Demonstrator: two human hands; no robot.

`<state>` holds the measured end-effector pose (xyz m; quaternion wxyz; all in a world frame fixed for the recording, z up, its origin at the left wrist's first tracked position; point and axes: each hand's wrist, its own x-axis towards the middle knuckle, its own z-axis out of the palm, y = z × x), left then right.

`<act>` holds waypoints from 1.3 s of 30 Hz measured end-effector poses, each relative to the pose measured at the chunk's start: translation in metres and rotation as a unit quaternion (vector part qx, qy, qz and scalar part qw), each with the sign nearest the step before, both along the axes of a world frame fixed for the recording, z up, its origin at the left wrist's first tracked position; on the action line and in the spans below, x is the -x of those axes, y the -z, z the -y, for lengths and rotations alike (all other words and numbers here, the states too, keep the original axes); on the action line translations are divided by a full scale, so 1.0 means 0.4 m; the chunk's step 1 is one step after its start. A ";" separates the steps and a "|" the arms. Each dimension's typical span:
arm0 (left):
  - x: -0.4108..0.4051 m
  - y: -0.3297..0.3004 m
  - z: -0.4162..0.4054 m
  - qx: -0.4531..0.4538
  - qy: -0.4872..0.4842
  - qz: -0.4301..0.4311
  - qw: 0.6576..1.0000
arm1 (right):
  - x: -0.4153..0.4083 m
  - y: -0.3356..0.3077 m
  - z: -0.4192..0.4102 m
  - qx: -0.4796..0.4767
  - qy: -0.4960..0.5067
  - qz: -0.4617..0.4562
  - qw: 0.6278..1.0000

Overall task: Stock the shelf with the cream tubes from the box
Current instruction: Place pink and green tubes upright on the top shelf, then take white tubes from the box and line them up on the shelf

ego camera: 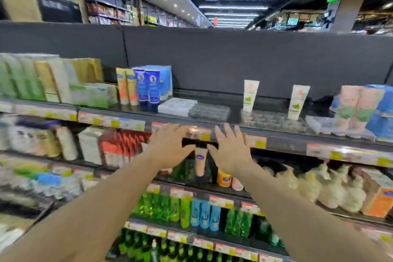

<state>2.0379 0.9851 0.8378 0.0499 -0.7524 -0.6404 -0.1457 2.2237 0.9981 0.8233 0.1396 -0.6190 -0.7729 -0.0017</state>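
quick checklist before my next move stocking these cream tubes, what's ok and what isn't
1. Left hand free: ok, its fingers are spread and hold nothing.
2. Right hand free: ok, open, nothing in it.
3. Peach cream tube standing on the second shelf between the hands: ok, it looks upright, cap down.
4. Room on the top shelf: ok, there is a bare stretch between the blue tubes and the white tubes.
5. Box of tubes within reach: cannot tell, no box is in view.
6. Tube label facing out: cannot tell, the picture is blurred.
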 end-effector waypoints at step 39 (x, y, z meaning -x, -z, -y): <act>1.842 0.520 0.209 0.193 -0.419 0.046 0.886 | 1.939 0.496 -0.134 0.201 -0.343 0.060 0.916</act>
